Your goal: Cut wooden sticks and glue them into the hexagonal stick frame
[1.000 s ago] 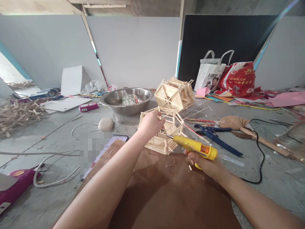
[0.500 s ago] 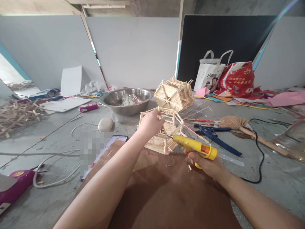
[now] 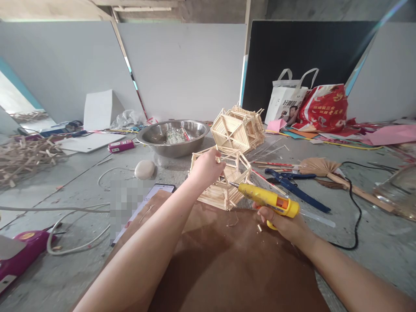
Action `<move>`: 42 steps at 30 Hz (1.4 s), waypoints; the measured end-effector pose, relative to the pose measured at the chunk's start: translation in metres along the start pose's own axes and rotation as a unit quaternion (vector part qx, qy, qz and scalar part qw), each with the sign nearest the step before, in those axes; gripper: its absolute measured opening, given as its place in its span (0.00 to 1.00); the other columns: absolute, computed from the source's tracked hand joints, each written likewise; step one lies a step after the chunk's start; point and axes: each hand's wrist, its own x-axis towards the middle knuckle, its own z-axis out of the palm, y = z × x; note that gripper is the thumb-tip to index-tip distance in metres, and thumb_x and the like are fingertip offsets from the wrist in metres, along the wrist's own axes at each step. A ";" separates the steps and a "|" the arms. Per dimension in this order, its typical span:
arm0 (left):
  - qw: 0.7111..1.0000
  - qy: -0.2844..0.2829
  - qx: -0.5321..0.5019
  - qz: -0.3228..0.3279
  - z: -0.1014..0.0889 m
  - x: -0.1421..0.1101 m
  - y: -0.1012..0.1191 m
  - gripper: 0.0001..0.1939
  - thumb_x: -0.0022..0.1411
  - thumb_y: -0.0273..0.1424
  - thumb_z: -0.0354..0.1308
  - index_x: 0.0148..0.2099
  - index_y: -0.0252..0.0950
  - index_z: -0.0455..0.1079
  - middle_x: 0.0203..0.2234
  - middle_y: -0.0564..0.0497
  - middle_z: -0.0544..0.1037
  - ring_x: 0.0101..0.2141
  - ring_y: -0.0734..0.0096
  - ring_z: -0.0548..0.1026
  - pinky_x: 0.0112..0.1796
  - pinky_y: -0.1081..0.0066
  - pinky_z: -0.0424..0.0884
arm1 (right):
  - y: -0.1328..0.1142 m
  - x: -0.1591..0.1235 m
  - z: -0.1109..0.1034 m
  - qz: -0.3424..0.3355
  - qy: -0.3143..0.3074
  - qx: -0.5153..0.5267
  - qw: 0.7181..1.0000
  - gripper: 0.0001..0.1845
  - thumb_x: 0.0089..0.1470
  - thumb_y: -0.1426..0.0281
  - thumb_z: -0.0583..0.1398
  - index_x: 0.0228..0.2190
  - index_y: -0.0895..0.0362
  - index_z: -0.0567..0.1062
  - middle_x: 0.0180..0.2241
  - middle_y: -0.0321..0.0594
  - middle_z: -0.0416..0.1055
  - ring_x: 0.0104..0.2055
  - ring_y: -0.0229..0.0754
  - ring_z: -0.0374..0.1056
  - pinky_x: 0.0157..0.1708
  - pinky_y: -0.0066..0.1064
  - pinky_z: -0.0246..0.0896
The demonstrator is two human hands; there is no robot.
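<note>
Part-built stick lattice [image 3: 212, 198] at frame centre, yellow glue gun [image 3: 266, 197] alongside.
Left hand [image 3: 208, 168] with grip pinching the lattice's upper left rim; fingertips partly hidden, so can't tell whether on a loose stick or a fixed one. Right hand [image 3: 276, 221] with grip wrapped round the glue gun handle, right of centre; nozzle [image 3: 234, 185] pointing left toward the lattice's near side, contact unclear. Progress, judging by looks: lower panels filled with rows of sticks, upper rim and struts up; upper bays bare, so probably only partway. Directly behind, a second stick lattice [image 3: 224, 135], with filled and open panels both. Also around: steel basin [image 3: 173, 150] upper centre-left, blue cutter [image 3: 305, 196] right of frame.
</note>
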 end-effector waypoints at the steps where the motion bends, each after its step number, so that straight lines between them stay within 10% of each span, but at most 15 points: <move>1: 1.000 0.001 0.000 0.000 0.000 0.000 0.000 0.14 0.50 0.31 0.51 0.41 0.36 0.62 0.21 0.53 0.73 0.22 0.73 0.69 0.26 0.73 0.62 | 0.000 0.000 0.000 0.000 0.000 0.000 1.000 0.15 0.42 0.58 0.59 0.28 0.57 0.69 0.21 0.33 0.66 0.23 0.35 0.62 0.25 0.24 0.59; 42: 1.000 -0.009 0.008 0.010 0.001 0.001 -0.002 0.14 0.51 0.33 0.51 0.42 0.37 0.61 0.19 0.55 0.73 0.21 0.72 0.70 0.25 0.73 0.63 | 0.007 -0.001 0.002 0.022 -0.021 0.035 0.999 0.14 0.43 0.61 0.59 0.31 0.56 0.71 0.28 0.38 0.70 0.26 0.37 0.65 0.27 0.28 0.61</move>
